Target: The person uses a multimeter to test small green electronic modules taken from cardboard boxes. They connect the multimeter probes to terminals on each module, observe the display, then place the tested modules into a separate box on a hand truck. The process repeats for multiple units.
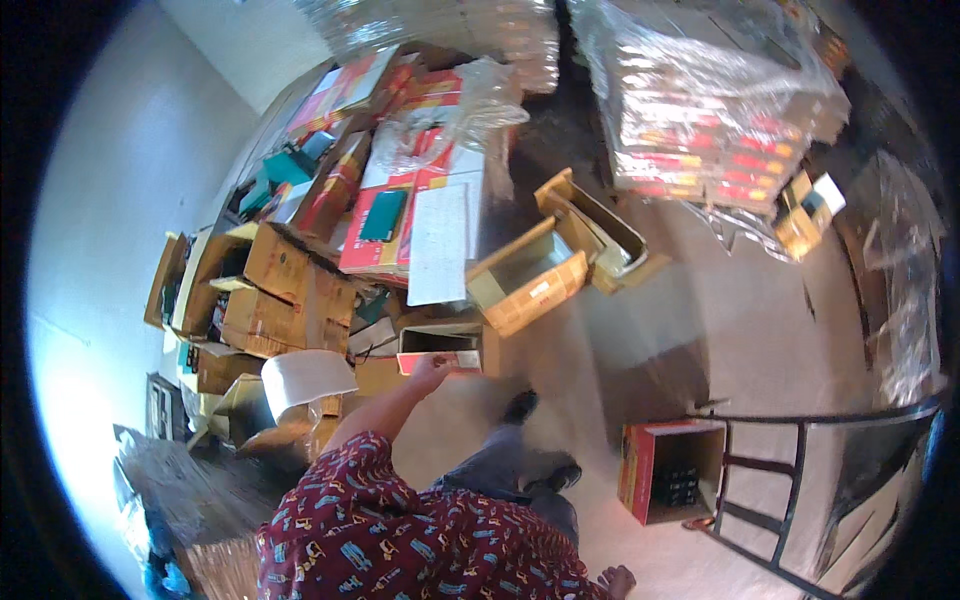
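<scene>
My left hand point(433, 368) grips the near edge of an open red-and-white box point(468, 357), which sits inside or against a brown carton point(490, 345) among the piled cardboard. A white sheet or pad point(305, 378) lies to its left. My right hand point(614, 583) hangs at the lower edge beside my leg, its fingers curled; whatever they may hold is hidden. A red open carton point(640, 460) with dark items inside stands on the floor ahead of that hand.
Opened brown cartons point(260, 320) crowd the left wall. Stacked red-and-white boxes point(365, 250), two empty cartons point(530, 295) and a plastic-wrapped pallet load point(700, 150) stand ahead. A black metal trolley point(760, 462) is at the right on the bare floor point(770, 340).
</scene>
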### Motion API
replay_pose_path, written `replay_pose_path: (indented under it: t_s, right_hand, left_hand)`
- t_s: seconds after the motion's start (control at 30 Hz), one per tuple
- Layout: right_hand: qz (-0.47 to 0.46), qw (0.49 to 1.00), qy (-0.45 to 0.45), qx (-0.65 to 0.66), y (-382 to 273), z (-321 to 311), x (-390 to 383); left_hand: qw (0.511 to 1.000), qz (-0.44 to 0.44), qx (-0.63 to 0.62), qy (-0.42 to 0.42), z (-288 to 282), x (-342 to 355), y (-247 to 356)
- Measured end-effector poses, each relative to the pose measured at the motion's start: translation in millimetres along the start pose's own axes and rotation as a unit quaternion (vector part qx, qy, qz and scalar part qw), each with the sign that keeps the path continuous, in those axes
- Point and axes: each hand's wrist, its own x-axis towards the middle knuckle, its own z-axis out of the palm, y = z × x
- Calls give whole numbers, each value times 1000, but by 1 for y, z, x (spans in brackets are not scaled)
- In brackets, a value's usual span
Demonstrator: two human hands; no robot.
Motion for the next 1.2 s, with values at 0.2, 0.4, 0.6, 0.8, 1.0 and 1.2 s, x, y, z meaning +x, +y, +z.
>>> replay_pose_path:
  t_s: [0.2, 0.4, 0.6, 0.8, 1.0, 1.2]
  right_hand:
    - [-52, 988, -67, -126, -62, 80, -31]
    - [-32, 960, -58, -273, -98, 197, -83]
    - [-5, 924, -28, -381, -117, 265, -133]
    - [-15, 880, -24, -473, -125, 270, -172]
    - [-144, 914, -46, -377, -163, 389, -171]
    - [-251, 902, -232, -265, -204, 541, -197]
  left_hand:
    - [986, -52, -27, 155, -97, 70, -15]
    - [957, 10, 112, 267, -201, 245, -51]
    - [949, -90, 216, 212, -263, 380, -60]
    - [957, 46, 197, 208, -269, 453, -92]
    - [961, -2, -276, -27, -288, 425, -64]
    - [825, -154, -498, -218, -287, 308, -54]
